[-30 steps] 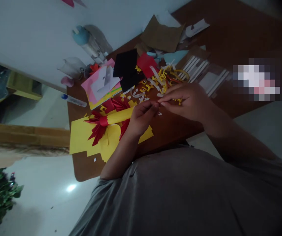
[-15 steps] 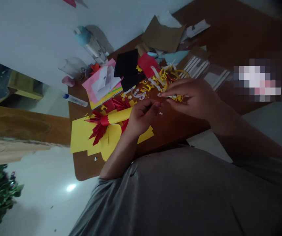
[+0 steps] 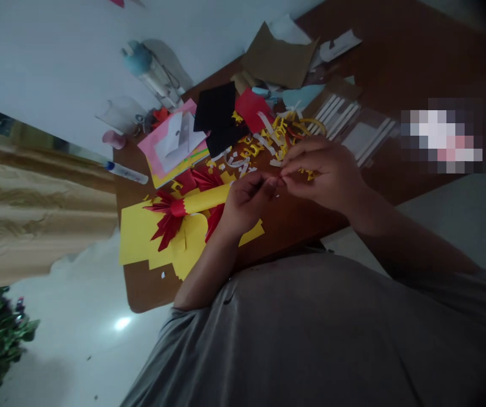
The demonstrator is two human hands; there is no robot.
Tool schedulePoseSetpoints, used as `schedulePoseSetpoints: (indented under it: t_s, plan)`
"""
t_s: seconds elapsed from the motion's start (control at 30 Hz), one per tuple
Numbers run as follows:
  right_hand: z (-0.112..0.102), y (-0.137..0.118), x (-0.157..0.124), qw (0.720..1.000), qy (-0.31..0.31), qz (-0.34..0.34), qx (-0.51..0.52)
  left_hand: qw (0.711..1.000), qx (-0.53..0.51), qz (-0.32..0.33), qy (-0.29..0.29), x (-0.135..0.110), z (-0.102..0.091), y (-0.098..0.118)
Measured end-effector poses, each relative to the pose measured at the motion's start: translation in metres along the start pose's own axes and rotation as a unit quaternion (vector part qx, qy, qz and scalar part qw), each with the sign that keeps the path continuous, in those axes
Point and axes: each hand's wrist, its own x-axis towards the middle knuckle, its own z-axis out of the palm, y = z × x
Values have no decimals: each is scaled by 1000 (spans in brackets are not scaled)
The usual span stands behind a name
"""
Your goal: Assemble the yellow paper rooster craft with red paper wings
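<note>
Narrow pale paper strip (image 3: pixel 279 181), largely hidden and too small to make out clearly, pinched where the fingertips of both hands meet. Left hand (image 3: pixel 246 204) curled, its fingers drawn together on the strip; right hand (image 3: pixel 324 176) arched, its fingers gathered and its tips pressed in toward the left fingertips. Neither hand spread flat.

Just beside the left hand, a yellow paper tube (image 3: pixel 206 199) with a red band and a red paper fringe (image 3: pixel 165 225), lying on a yellow paper sheet (image 3: pixel 138 240), with cut yellow pieces (image 3: pixel 192 244) close by. Directly beyond the meeting fingertips, a heap of yellow and white paper curls (image 3: pixel 268 141), some yellow bits near the right fingers. Farther beyond the left hand, a sheet of black paper (image 3: pixel 216 110), a red paper square (image 3: pixel 252 110) and a stack of pink and yellow paper (image 3: pixel 170 141). Beyond the right hand, clear plastic sleeves with white strips (image 3: pixel 365 133). Well past the left hand, a glue stick (image 3: pixel 126 172) at the edge of a brown wooden table (image 3: pixel 141 291).
</note>
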Motion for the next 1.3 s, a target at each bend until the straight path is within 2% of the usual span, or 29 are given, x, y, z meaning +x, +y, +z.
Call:
schedulePoseSetpoints:
  t_s: [0.07,0.17,0.23,0.3,0.37,0.4,0.43,0.53,0.6,0.7,0.9,1.0,1.07,1.2,1.3]
  plan:
    - [5,4,-2,999,29,-3,46,999,-37,-11,3,0,1,-5]
    - [16,11,-5,981,54,31,186,993,-99,-58,20,-1,3,-11]
    - [24,13,-7,947,35,104,302,989,-118,-82,19,-2,5,-12]
    - [30,15,-10,895,-15,188,404,989,-121,-87,8,-2,6,-12]
    - [33,15,-12,848,-57,241,468,990,-115,-83,0,-2,7,-13]
    - [33,15,-13,841,-67,249,476,991,-111,-80,-1,-3,7,-13]
    - [32,15,-14,849,-70,244,464,992,-105,-76,0,-3,6,-14]
    - [26,14,-13,924,-67,172,333,995,-75,-71,5,-5,4,-16]
    - [21,10,-13,964,-38,112,239,996,-55,-65,17,-6,3,-15]
    - [17,2,-13,984,16,62,165,997,-48,-52,12,-7,3,-9]
    - [17,-9,-16,993,19,76,89,996,-55,-65,-29,-4,0,-3]
    - [20,-9,-18,990,32,111,80,997,-29,-69,-31,-4,-1,-5]
    - [21,-9,-19,981,39,160,98,998,20,-47,-23,-6,-2,-5]
    - [20,-9,-19,959,40,234,152,986,159,52,3,-9,-2,-3]
    - [19,-9,-17,942,32,264,205,989,134,56,-1,-10,-1,-5]
